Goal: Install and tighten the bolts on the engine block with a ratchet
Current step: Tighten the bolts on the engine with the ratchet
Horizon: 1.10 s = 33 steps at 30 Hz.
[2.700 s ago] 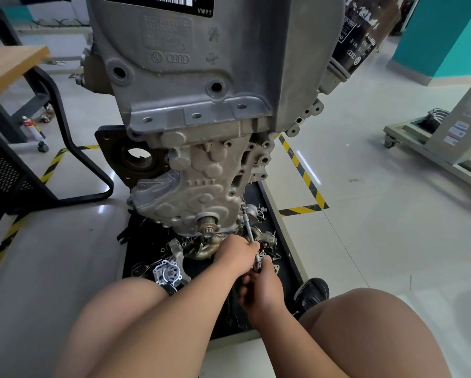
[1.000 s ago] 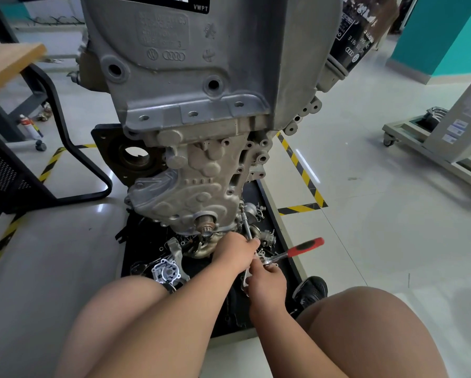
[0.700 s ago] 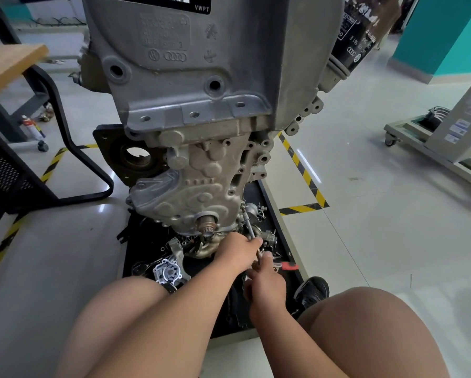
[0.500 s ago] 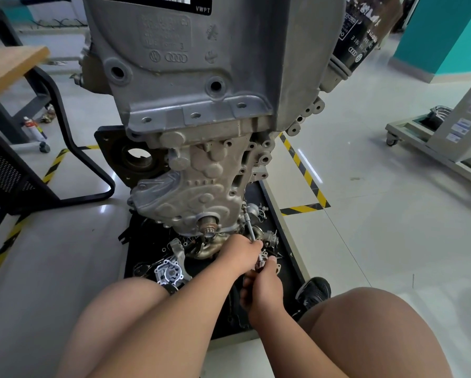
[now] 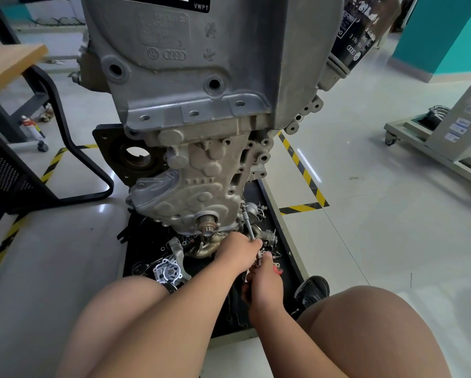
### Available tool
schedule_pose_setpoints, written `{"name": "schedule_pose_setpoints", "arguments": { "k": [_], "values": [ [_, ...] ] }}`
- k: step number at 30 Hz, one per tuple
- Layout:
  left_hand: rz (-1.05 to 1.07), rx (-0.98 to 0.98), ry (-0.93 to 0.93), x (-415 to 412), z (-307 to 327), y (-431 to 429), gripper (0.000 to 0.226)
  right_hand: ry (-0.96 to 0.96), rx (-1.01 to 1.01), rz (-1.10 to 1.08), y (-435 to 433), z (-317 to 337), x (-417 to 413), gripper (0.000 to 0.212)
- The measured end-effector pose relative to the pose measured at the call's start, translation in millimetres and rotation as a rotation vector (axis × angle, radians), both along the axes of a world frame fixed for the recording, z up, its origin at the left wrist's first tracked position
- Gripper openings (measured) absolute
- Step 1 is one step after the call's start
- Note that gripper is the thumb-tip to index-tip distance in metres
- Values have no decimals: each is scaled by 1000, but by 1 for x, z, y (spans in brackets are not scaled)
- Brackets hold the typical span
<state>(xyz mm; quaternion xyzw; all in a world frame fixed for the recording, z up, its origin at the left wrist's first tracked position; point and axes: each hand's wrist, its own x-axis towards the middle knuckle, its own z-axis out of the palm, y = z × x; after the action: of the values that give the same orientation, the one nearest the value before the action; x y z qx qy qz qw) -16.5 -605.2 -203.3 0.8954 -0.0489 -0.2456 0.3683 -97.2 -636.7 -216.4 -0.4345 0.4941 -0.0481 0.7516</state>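
Note:
The grey engine block (image 5: 201,110) hangs upright over a black tray (image 5: 286,241). A thin steel extension bar (image 5: 248,222) of the ratchet runs from my hands up to a bolt at the block's lower right edge. My left hand (image 5: 238,251) grips the lower end of this bar. Just below it, my right hand (image 5: 264,285) grips the ratchet's red handle (image 5: 277,269), of which only a small red piece shows beside my thumb. The bolt itself is too small to make out.
Loose metal parts, among them a water pump housing (image 5: 167,271) and a manifold piece (image 5: 204,246), lie in the tray under the block. A black shoe (image 5: 313,289) stands at the tray's right edge. A desk frame (image 5: 73,148) is on the left, a wheeled stand (image 5: 430,148) on the right.
The red handle stuck out to the right one second ago; my right hand has swung it back toward me, so it is nearly hidden. My left hand has stayed on the bar.

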Motion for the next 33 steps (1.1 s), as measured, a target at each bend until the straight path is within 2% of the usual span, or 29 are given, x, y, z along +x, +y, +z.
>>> {"name": "schedule_pose_setpoints", "arguments": {
  "k": [4,8,11,14,16,21,23,33],
  "values": [
    [19,17,-5,0,-2,-1,42,-2,-124,-5,1,-4,-1,41],
    [18,14,-2,1,-2,-1,37,21,-262,-5,-1,-6,-1,36],
    [16,2,0,1,-2,-2,34,24,-342,25,-3,-6,-1,23],
    [18,-2,0,1,-2,-2,34,47,-363,31,-3,-8,-1,28],
    [18,-19,4,1,-1,-2,38,51,-322,3,-2,-8,0,37],
    [24,-102,65,-2,1,-1,36,23,-11,-49,-4,-3,1,58],
    [37,-110,80,-3,2,-1,34,26,56,-27,-2,-1,0,62],
    [22,-40,44,-1,2,0,39,25,58,23,-1,-2,-1,63]
  ]
}}
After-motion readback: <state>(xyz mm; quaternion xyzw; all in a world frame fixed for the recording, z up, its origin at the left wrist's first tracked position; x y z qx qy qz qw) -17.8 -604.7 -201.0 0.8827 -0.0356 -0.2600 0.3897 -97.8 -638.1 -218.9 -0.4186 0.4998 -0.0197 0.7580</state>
